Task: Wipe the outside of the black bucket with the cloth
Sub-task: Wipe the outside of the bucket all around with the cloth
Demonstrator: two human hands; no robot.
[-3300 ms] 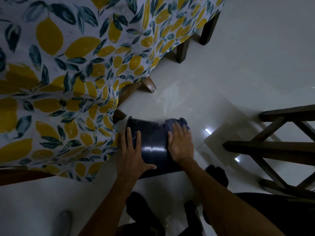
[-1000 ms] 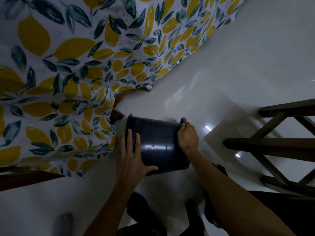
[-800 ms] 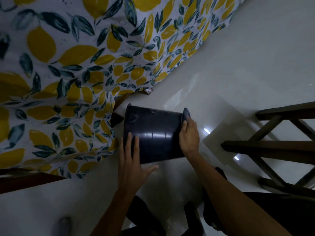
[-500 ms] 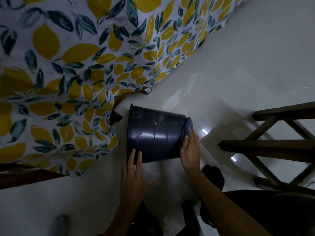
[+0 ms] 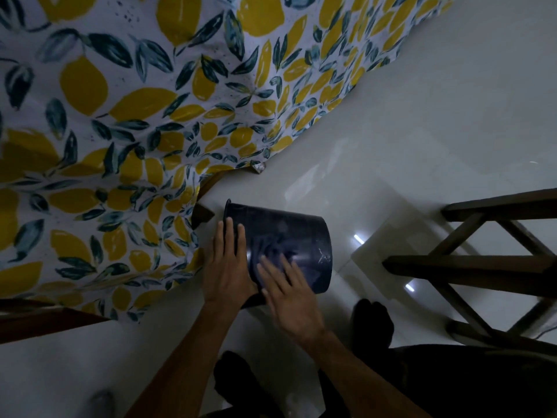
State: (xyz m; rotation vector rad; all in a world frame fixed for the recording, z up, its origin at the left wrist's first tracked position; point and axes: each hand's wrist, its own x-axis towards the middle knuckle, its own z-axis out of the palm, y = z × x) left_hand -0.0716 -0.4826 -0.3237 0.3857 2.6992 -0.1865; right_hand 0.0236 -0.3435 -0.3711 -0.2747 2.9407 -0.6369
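A black bucket (image 5: 289, 236) lies on its side on a glossy white tiled floor (image 5: 407, 122), its rimmed mouth turned toward a lemon-print tablecloth (image 5: 126, 122) that hangs to the left, its base toward a dark wooden chair frame (image 5: 488, 263) at right. The person's left hand (image 5: 226, 267) rests flat on the bucket's wall near the rim, fingers straight and close together, palm at the near edge. The right hand (image 5: 291, 294) is spread over the middle of the same wall, fingers fanned apart and blurred at the tips; a smeared bluish patch under the fingertips may be the cloth (image 5: 272, 248), though the blur makes it hard to tell, and no fingers are curled round it. Both bare forearms reach up from the bottom of the frame. A wooden table leg (image 5: 202, 215) shows just beside the bucket's rim, below the hem of the tablecloth. The light is dim, and small bright reflections sit on the tiles between bucket and chair.
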